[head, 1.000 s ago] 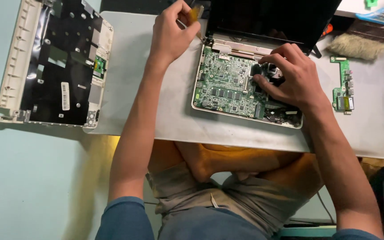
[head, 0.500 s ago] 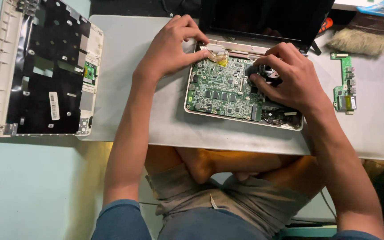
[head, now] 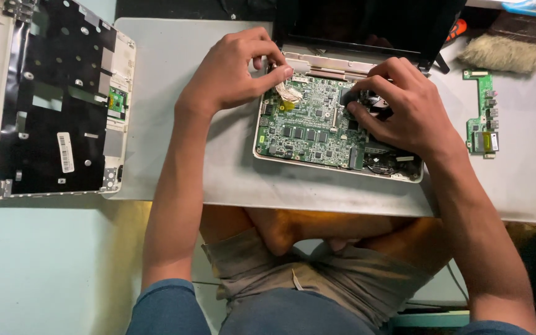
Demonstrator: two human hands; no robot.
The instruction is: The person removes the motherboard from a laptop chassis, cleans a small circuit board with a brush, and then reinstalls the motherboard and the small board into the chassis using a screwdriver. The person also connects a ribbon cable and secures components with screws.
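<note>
An opened small laptop lies on the grey table [head: 175, 124], its green motherboard [head: 311, 127] bare in the white base and its black screen [head: 367, 25] tilted back. My left hand [head: 237, 71] is bunched at the board's top-left corner, thumb tip on the hinge edge just above a crumpled white tape piece [head: 290, 93]. Whether the curled fingers hold anything is hidden. My right hand [head: 404, 111] rests on the board's right part, fingertips gripping a black part [head: 348, 98] near the fan.
A removed white laptop cover [head: 51, 99] lies black underside up at the table's left end. A small green circuit board [head: 482, 115] lies at the right, with a brush [head: 507, 54] and an orange tool handle [head: 460, 28] behind it. My knees are under the table edge.
My left hand came down from beside the screen onto the board's top-left corner and bunched its fingers there. My right hand stayed on the black part.
</note>
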